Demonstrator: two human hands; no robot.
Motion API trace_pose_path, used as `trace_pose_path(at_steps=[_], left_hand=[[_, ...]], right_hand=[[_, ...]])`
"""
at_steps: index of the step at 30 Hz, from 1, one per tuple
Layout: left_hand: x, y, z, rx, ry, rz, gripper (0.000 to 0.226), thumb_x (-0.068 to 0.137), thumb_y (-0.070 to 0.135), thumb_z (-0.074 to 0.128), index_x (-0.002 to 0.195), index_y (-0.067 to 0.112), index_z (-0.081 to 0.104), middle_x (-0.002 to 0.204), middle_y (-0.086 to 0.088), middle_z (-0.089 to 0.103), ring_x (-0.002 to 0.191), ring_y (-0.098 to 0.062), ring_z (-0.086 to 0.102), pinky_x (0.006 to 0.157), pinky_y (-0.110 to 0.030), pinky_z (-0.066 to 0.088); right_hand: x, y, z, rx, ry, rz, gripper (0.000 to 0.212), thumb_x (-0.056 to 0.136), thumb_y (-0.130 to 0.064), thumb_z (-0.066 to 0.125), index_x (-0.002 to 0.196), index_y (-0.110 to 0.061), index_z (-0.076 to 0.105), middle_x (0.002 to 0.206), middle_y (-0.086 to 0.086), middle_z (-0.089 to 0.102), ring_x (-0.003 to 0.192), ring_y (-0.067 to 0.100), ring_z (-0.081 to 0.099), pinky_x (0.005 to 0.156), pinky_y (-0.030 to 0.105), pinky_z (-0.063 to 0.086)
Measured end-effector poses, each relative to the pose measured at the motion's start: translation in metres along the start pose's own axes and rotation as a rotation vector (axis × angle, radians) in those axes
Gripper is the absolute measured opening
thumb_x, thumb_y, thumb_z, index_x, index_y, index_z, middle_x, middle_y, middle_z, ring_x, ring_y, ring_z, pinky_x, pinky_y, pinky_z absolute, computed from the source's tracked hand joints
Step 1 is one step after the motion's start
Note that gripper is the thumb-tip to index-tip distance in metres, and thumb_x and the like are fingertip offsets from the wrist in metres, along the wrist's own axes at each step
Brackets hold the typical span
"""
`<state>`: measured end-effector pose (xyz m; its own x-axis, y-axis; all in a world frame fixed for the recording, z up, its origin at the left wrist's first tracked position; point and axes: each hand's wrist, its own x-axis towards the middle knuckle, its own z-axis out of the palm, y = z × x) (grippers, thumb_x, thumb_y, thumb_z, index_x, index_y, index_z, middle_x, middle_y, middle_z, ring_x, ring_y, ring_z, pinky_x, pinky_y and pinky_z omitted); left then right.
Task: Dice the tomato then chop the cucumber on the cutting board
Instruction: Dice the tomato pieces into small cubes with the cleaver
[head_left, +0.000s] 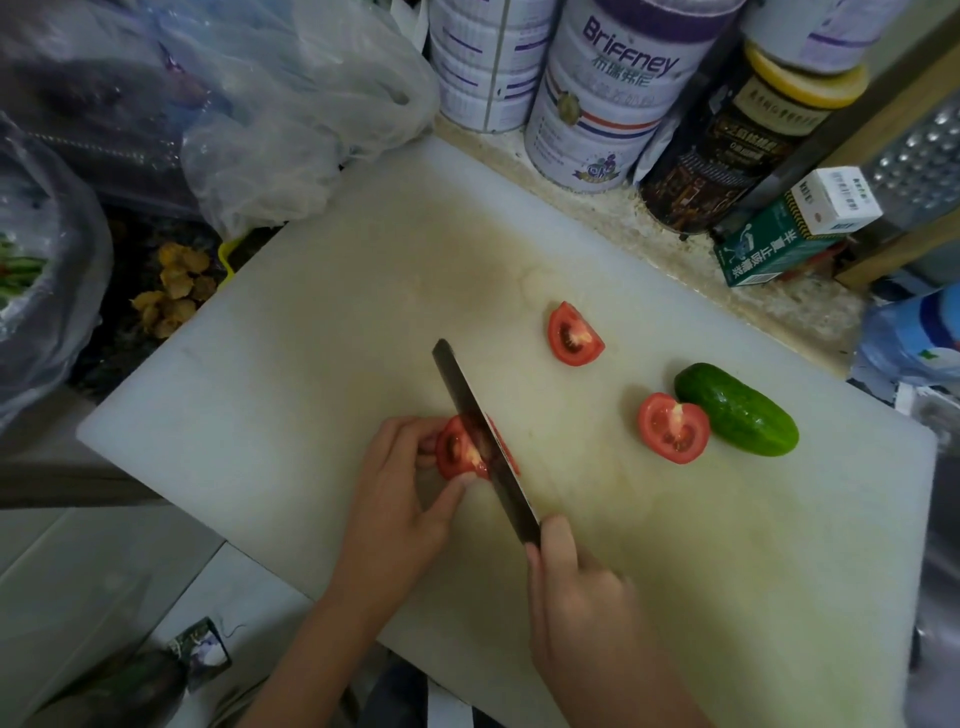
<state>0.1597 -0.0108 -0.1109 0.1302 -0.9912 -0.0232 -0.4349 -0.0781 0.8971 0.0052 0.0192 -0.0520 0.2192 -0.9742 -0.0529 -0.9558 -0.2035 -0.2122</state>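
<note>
red tomato under the knife on a white cutting board (322, 332)

left hand (400, 499) pinches a tomato piece (457, 453) while the right hand (576, 592) grips the knife (483, 431), blade set into it. two more tomato pieces, a wedge (574, 335) and a half (673, 428), lie further right; the half touches the cucumber (736, 409).

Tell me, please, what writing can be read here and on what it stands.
"Briffney": on the white and purple tin.
Chinese print below it, on the dark jar, the green box and the small white box: too small or blurred to read.
</note>
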Motion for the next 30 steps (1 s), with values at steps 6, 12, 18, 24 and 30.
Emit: trace_pose_path(at_steps=[6, 12, 18, 24, 30], left_hand=[[0.001, 0.0, 0.0, 0.011, 0.004, -0.018, 0.048, 0.076, 0.012, 0.079, 0.116, 0.023, 0.056, 0.11, 0.018, 0.047, 0.099, 0.006, 0.052, 0.086, -0.003, 0.039], [0.007, -0.002, -0.004, 0.013, -0.026, -0.044, 0.046, 0.074, 0.01, 0.081, 0.111, 0.023, 0.057, 0.104, 0.018, 0.047, 0.094, 0.01, 0.05, 0.079, -0.001, 0.038], [0.009, -0.003, -0.006, -0.013, -0.046, -0.022, 0.05, 0.072, 0.006, 0.081, 0.109, 0.028, 0.054, 0.102, 0.017, 0.049, 0.09, 0.005, 0.051, 0.077, -0.004, 0.039], [0.014, -0.004, -0.007, 0.002, -0.074, 0.009, 0.056, 0.07, 0.002, 0.082, 0.112, 0.028, 0.054, 0.101, 0.018, 0.048, 0.087, 0.005, 0.05, 0.074, -0.004, 0.038], [0.023, -0.003, -0.014, 0.001, -0.151, 0.022, 0.056, 0.067, 0.002, 0.083, 0.1, 0.035, 0.051, 0.097, 0.013, 0.051, 0.082, 0.001, 0.052, 0.07, -0.006, 0.04]], right_hand=[[0.008, -0.003, 0.004, -0.005, -0.005, -0.009, 0.014, 0.086, -0.029, 0.036, 0.08, -0.017, 0.037, 0.036, -0.003, 0.041, 0.023, 0.019, 0.039, 0.035, 0.027, 0.01], [0.009, -0.005, 0.015, 0.032, -0.067, 0.01, 0.014, 0.089, -0.029, 0.034, 0.084, -0.016, 0.036, 0.037, -0.001, 0.044, 0.024, 0.024, 0.042, 0.026, 0.026, 0.02], [0.002, -0.003, 0.013, 0.082, -0.1, 0.021, 0.014, 0.089, -0.029, 0.035, 0.084, -0.016, 0.036, 0.035, -0.002, 0.04, 0.022, 0.019, 0.039, 0.027, 0.026, 0.016], [0.045, -0.016, 0.017, 0.056, -0.004, -0.018, 0.013, 0.089, -0.025, 0.046, 0.086, -0.013, 0.043, 0.037, 0.001, 0.044, 0.027, 0.023, 0.044, 0.035, 0.025, 0.011], [0.044, -0.014, 0.014, 0.194, -0.098, -0.064, 0.021, 0.099, -0.026, 0.033, 0.098, -0.009, 0.045, 0.06, 0.014, 0.06, 0.053, 0.038, 0.058, 0.046, 0.031, 0.025]])
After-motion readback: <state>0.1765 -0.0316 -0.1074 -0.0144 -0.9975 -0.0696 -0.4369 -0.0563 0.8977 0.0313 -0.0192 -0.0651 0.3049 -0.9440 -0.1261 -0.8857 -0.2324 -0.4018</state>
